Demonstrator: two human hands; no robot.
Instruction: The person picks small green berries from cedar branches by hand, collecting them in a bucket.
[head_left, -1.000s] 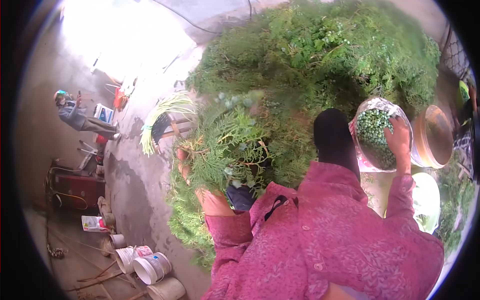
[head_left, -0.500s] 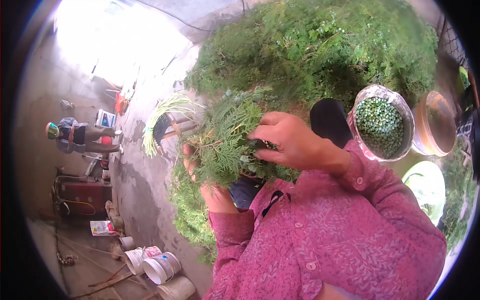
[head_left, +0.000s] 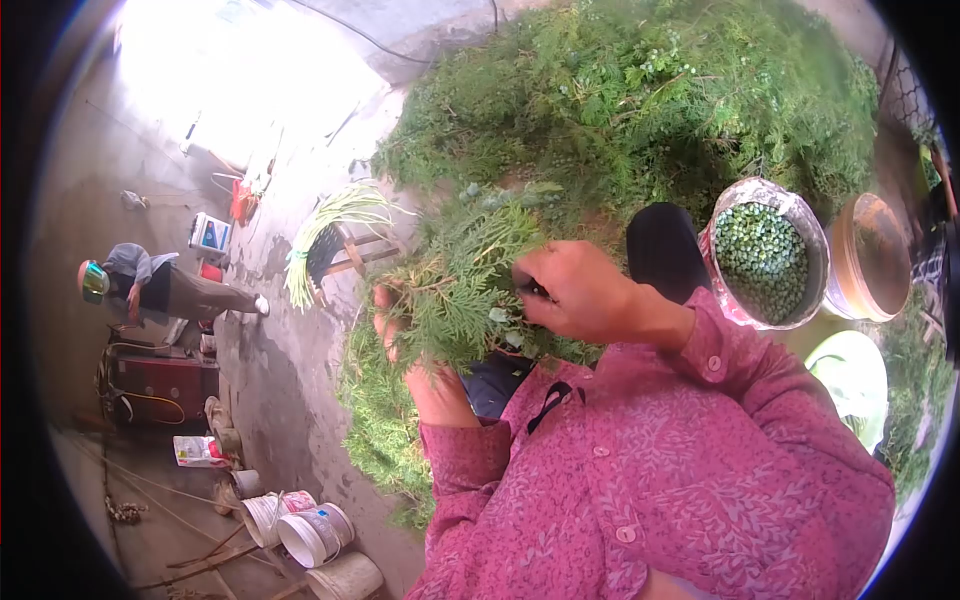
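Observation:
My left hand (head_left: 388, 325) is closed around a leafy arborvitae sprig (head_left: 455, 285), whose flat green fronds cover most of its fingers. My right hand (head_left: 578, 290) is at the right side of the sprig, fingers curled together with the thumb. What lies inside them is hidden. Pale green cones (head_left: 505, 325) show among the fronds just below the right fingertips. To the right of this hand, a bucket (head_left: 722, 250) holds many small green cones (head_left: 760, 250).
A large heap of cut branches (head_left: 640, 110) spreads ahead. Beside the cone bucket are another bucket (head_left: 850, 255) and a pale green basin (head_left: 845, 380). A stool (head_left: 350, 255) with pale stalks (head_left: 345, 210) stands at left. A person (head_left: 170, 280) walks farther left, near several white buckets (head_left: 318, 535).
My right fingers have closed together and drawn slightly to the right from the sprig. My left hand stays on it. The person at left has changed stance, bending forward with an arm lowered.

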